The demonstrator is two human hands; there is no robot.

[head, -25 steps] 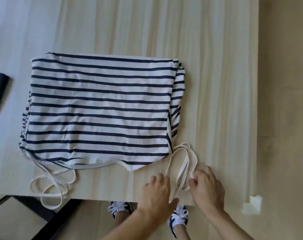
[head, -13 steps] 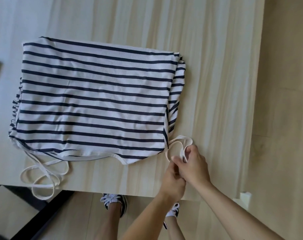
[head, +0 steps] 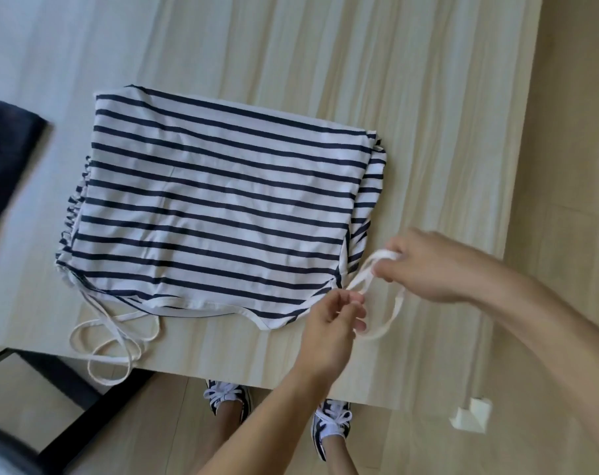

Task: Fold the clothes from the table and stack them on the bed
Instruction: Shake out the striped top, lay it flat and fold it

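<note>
A white top with navy stripes [head: 215,207] lies flat on the pale wooden table [head: 428,97]. Thin white straps trail from both near corners. My right hand [head: 428,265] pinches the right strap [head: 390,310] just off the garment's near right corner and holds it lifted off the table. My left hand [head: 332,320] grips the same strap lower down, close to the corner. The left strap [head: 113,341] lies in loose loops that hang over the table's near edge.
A dark navy garment [head: 7,156] sits at the table's left edge. A black chair frame [head: 61,389] stands below the near left corner. My sneakers [head: 332,423] show on the wooden floor under the near edge. A white corner piece [head: 471,414] lies on the floor at right.
Both hands went from lying on the strap at the table's near edge to gripping it, gathering it beside the garment's corner and then spreading it apart. The head view shifted.
</note>
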